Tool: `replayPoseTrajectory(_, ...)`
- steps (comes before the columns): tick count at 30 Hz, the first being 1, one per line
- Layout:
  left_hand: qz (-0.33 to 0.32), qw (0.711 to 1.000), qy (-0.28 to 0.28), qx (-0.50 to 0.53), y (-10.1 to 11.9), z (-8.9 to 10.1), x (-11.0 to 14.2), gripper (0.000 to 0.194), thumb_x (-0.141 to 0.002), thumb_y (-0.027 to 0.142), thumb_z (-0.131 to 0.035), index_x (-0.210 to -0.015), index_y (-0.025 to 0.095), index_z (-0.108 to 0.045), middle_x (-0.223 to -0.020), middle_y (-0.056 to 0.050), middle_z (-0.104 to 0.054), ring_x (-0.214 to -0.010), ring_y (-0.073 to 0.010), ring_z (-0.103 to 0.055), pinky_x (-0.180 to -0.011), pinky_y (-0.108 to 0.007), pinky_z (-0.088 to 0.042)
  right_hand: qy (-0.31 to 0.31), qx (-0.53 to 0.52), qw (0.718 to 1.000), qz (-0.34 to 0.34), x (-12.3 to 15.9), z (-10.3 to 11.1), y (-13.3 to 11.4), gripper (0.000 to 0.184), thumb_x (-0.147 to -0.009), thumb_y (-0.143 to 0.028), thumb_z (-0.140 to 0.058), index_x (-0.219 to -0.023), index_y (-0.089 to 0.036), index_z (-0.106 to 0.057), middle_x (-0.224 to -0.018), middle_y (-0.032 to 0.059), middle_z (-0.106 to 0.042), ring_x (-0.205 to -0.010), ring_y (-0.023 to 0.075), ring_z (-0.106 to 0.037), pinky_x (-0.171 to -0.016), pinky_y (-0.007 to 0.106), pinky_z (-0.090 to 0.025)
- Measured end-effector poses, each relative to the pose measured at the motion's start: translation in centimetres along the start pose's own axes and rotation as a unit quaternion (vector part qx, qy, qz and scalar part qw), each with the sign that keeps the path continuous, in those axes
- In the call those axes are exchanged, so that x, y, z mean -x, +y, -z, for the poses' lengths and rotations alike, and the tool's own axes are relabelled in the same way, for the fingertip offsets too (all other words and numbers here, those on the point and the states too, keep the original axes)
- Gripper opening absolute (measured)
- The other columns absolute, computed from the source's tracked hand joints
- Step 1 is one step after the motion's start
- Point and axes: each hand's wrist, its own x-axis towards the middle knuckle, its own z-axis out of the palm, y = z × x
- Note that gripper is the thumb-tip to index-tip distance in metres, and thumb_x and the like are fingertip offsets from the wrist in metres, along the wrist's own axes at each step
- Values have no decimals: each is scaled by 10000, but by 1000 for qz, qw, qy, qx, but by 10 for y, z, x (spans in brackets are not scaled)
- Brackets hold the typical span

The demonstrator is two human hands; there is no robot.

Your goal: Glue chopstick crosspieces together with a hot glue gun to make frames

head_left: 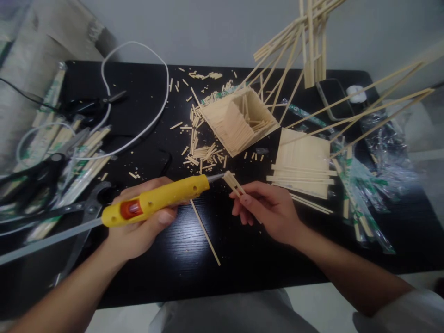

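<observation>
My left hand [140, 226] is closed around a yellow glue gun [156, 200] with an orange switch and a clear glue stick trailing out of its back. Its metal nozzle touches a small piece made of short bamboo sticks [233, 181]. My right hand [267, 208] pinches that piece from below, fingers curled. Both hands hover over the black table [208, 259], near its front edge. A single long stick [205, 232] lies on the table between my hands.
A box-shaped stick model [239, 120] and a flat stick panel [303, 162] lie behind my hands amid scattered stick offcuts. Long sticks form a frame at the back right. Black scissors [31, 178], pliers, wrapped chopsticks and a white cable [138, 92] fill the left side. A phone [335, 99] lies far right.
</observation>
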Motion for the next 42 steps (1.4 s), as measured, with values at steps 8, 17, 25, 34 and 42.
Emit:
replayPoseTrajectory(8, -130, 983, -40, -126, 27, -13, -21, 246, -1018, 459, -683, -963, 226, -739, -829, -26, -739, -704, -169, -703, -601, -303, -590, 1, -26, 1000, -11, -4, 2, 1, 180, -1031, -350, -730, -1049, -187, -802, -772, 10, -771, -550, 80, -648, -480, 175, -504)
replayPoseTrajectory(17, -157, 954, -10, -255, 20, -13, -20, 117, -980, 349, -701, -1043, 251, -695, -987, 3, -734, -859, -177, -717, -714, -311, -594, -42, -75, 995, -55, -6, 3, -2, 214, -1024, -373, -747, -1006, -164, -786, -747, 14, -772, -537, 79, -643, -481, 176, -495)
replayPoseTrajectory(25, -129, 942, -14, -310, 21, -21, -16, 179, -970, 408, -720, -1029, 247, -667, -1029, -24, -724, -854, -193, -710, -755, -317, -595, -40, -75, 994, -63, -7, 1, -3, 242, -1015, -400, -755, -988, -161, -780, -733, 10, -766, -523, 74, -625, -473, 179, -468)
replayPoseTrajectory(34, -129, 943, -15, -306, 20, -19, -16, 176, -965, 396, -734, -1043, 246, -683, -1035, -33, -732, -874, -203, -718, -781, -325, -604, -32, -65, 995, -63, -7, 3, -1, 238, -1012, -391, -752, -995, -156, -788, -732, 12, -768, -459, 61, -564, -418, 181, -415)
replayPoseTrajectory(42, -135, 948, -33, -285, 23, -22, -15, 202, -931, 340, -780, -1103, 260, -710, -1048, -43, -726, -879, -208, -724, -765, -323, -601, -24, -61, 996, -55, -8, 2, -1, 203, -1007, -363, -762, -996, -165, -803, -731, 3, -764, -449, 50, -556, -412, 170, -407)
